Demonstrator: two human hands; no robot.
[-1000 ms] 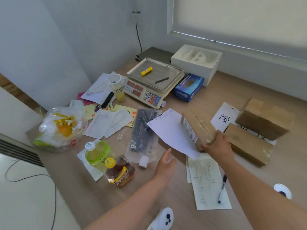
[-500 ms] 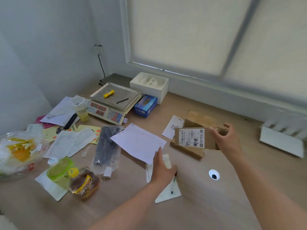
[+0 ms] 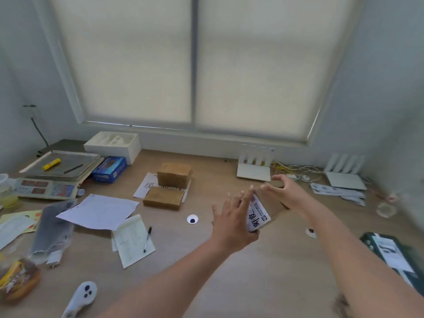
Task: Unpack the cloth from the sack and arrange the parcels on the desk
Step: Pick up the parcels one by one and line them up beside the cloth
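Observation:
A small brown parcel with a white printed label point(image 3: 257, 215) is tilted just above the wooden desk point(image 3: 229, 271), right of centre. My left hand point(image 3: 231, 222) is against its label side, fingers stretched up along it and thumb under its lower corner. My right hand point(image 3: 283, 188) hovers just behind the parcel with fingers spread, holding nothing. Two other brown parcels point(image 3: 174, 174) point(image 3: 163, 199) lie on a white sheet with large characters further left. No sack or cloth is visible.
At the left are a weighing scale point(image 3: 57, 173), a blue box point(image 3: 110, 169), a white foam box point(image 3: 114, 143), loose papers point(image 3: 101, 211), a pen point(image 3: 148, 237) and a grey packet point(image 3: 55, 228). Two white routers point(image 3: 253, 167) point(image 3: 344, 176) stand at the back right. A dark box point(image 3: 394, 255) lies at the right edge.
The view has swung right. The labelled parcel travelled right in my right hand, which has now let go; my left hand left the paper sheet and came onto the parcel.

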